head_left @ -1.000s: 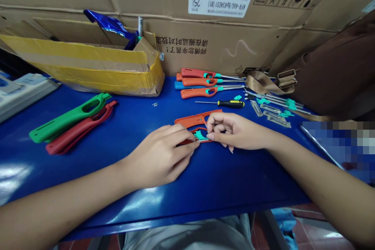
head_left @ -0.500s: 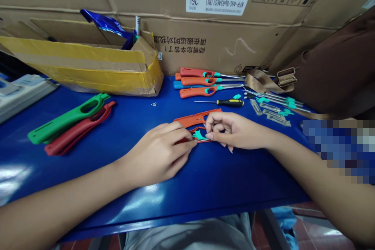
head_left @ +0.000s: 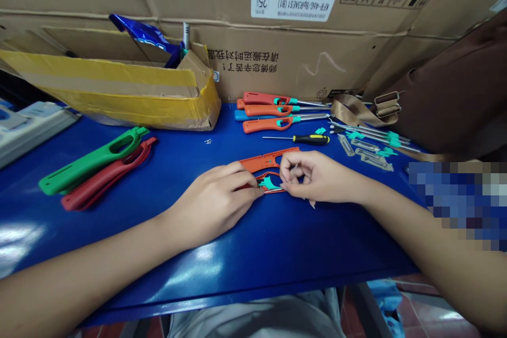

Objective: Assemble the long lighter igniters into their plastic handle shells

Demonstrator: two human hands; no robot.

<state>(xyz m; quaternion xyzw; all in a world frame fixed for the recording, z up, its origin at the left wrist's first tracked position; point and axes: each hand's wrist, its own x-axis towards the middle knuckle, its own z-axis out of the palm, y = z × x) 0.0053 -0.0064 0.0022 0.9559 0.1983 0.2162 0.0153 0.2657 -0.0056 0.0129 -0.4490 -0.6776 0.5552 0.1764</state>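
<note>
On the blue table, an orange lighter casing half (head_left: 274, 191) lies open side up with a teal trigger (head_left: 270, 183) in it. My left hand (head_left: 216, 203) is closed on the left end of this half, fingertips beside the trigger. Over its right end is my right hand (head_left: 317, 177), thumb and index finger pinched together and the other fingers curled; what they pinch is hidden. Just behind lies a second orange casing half (head_left: 259, 162), partly covered by both hands.
Several assembled lighters (head_left: 267, 125) lie at the back near a yellow-black screwdriver (head_left: 311, 139). Metal rods (head_left: 376, 131) and clear fuel tanks (head_left: 364, 145) are to the right. Green (head_left: 93, 162) and red casings (head_left: 109, 175) lie left, before a yellow-taped carton (head_left: 158, 92).
My left fingertips have drawn back slightly to the left, and my right hand has shifted a little to the right. The casing halves stay in about the same place.
</note>
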